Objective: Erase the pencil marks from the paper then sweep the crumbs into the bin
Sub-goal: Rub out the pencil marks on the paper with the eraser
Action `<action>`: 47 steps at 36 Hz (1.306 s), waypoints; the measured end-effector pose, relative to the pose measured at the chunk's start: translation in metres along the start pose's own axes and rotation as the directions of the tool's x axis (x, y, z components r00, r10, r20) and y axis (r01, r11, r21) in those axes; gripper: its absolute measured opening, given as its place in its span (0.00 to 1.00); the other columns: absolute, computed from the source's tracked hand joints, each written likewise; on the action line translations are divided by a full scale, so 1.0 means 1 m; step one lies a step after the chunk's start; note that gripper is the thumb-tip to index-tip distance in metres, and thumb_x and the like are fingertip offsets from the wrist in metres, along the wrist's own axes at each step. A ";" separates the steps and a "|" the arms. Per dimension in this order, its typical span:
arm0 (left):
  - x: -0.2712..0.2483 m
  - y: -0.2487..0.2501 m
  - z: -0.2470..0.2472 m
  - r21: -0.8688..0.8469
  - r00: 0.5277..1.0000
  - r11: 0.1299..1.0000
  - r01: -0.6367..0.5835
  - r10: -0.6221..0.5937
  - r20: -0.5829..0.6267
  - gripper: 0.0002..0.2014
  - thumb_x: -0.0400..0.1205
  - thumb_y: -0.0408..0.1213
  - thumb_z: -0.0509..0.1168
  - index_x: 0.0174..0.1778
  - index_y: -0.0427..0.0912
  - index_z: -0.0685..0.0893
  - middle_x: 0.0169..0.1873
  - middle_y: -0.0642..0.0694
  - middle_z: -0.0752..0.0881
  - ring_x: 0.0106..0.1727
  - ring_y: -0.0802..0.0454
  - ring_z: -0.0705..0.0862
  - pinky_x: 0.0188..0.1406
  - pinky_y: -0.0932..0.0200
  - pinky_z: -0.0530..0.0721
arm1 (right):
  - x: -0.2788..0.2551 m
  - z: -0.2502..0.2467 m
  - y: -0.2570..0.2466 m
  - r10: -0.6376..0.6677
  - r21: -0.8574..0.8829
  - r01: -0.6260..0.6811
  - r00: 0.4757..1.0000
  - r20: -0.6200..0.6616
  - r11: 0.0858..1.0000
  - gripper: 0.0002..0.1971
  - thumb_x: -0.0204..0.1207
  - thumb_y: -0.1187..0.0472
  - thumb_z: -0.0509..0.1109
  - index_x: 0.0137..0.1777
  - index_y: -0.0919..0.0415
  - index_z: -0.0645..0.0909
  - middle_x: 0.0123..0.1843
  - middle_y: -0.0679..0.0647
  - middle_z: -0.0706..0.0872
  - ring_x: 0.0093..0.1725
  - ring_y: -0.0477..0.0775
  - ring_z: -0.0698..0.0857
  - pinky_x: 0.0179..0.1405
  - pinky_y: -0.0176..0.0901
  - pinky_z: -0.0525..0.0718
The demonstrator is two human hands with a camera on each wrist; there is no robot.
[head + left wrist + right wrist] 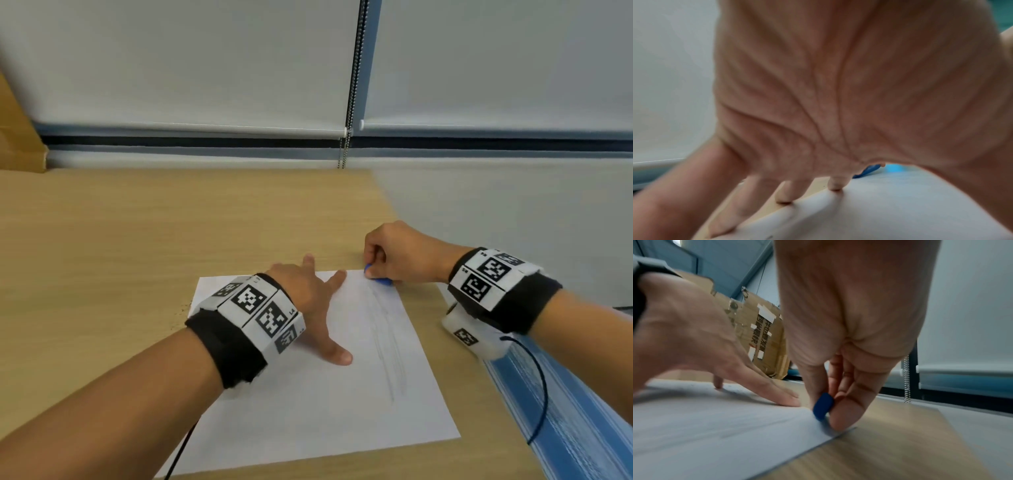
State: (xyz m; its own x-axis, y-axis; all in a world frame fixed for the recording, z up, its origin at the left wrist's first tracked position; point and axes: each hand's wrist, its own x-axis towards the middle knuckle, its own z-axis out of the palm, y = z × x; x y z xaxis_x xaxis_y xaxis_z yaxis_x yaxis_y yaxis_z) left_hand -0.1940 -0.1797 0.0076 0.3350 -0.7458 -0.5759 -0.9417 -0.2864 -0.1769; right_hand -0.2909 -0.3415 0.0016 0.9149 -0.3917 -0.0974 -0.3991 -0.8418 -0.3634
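Observation:
A white sheet of paper [308, 394] lies on the wooden table [102, 240], with faint pencil marks [387, 342] running down its right half. My left hand [308, 294] lies flat with spread fingers on the sheet's upper left part, holding it down; its fingertips [835, 185] touch the paper [900, 203]. My right hand [387, 260] pinches a blue eraser [378, 278] at the sheet's far right corner. In the right wrist view the eraser [823, 405] presses on the paper's [715, 426] edge between thumb and fingers. Dark crumbs [183, 308] speckle the table left of the sheet.
A cardboard box [17, 137] stands at the far left, seen with labels in the right wrist view [764, 337]. Window blinds with a bead chain [349, 102] are behind the table. The table's right edge [479, 359] meets a blue striped surface [565, 411]. No bin is visible.

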 end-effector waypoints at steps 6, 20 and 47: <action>0.013 -0.003 -0.004 -0.052 0.995 0.994 -0.099 0.099 -0.001 0.71 0.61 0.75 0.72 0.85 0.49 0.31 0.81 0.50 0.23 0.84 0.32 0.36 0.79 0.29 0.60 | -0.004 0.005 0.000 -0.035 0.015 0.035 0.999 -0.007 0.999 0.04 0.72 0.64 0.76 0.40 0.63 0.84 0.34 0.56 0.89 0.30 0.51 0.87 0.33 0.42 0.88; 0.027 -0.009 -0.003 -0.065 0.989 0.988 -0.139 0.142 0.045 0.69 0.56 0.78 0.71 0.78 0.69 0.25 0.79 0.54 0.21 0.82 0.28 0.34 0.77 0.27 0.54 | -0.012 0.010 -0.006 0.045 0.052 -0.044 0.999 -0.003 0.998 0.05 0.74 0.61 0.75 0.42 0.59 0.81 0.33 0.51 0.86 0.28 0.45 0.83 0.37 0.40 0.86; 0.023 -0.006 -0.007 -0.092 0.989 0.990 -0.108 0.116 0.087 0.67 0.60 0.76 0.72 0.78 0.70 0.25 0.80 0.55 0.23 0.82 0.30 0.32 0.78 0.26 0.52 | -0.020 0.017 -0.017 0.001 0.097 -0.005 0.999 0.035 0.995 0.06 0.76 0.62 0.74 0.40 0.60 0.81 0.31 0.54 0.87 0.28 0.53 0.87 0.32 0.44 0.88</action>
State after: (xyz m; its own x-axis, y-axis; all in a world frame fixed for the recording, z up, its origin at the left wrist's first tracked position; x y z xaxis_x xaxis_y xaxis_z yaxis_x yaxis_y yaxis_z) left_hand -0.1804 -0.1990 0.0009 0.2189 -0.7188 -0.6599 -0.9654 -0.2579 -0.0392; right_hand -0.3016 -0.3132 -0.0061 0.9159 -0.3796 -0.1304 -0.3958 -0.7998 -0.4514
